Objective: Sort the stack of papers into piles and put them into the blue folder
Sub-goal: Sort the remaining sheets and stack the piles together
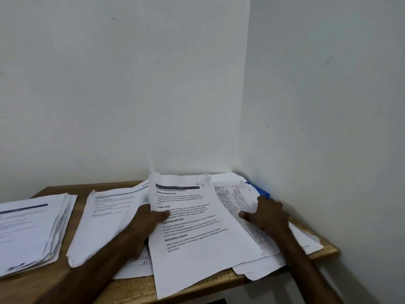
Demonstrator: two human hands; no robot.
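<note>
Head view: two hands (pixel 149 218) (pixel 266 212), three paper piles (pixel 32 229) (pixel 103 222) (pixel 241 216).

L hand (pixel 147 218) pinches sheet (pixel 197 233); R hand (pixel 266 213) flat.

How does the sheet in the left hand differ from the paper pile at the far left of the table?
The sheet in the left hand is a single page, gripped at its left edge by the left hand; the far-left pile is many fanned sheets that no hand touches. The sheet overhangs the table's front edge, and its headings read clearly, while the pile's print is blurred. Both are white printed pages.
</note>
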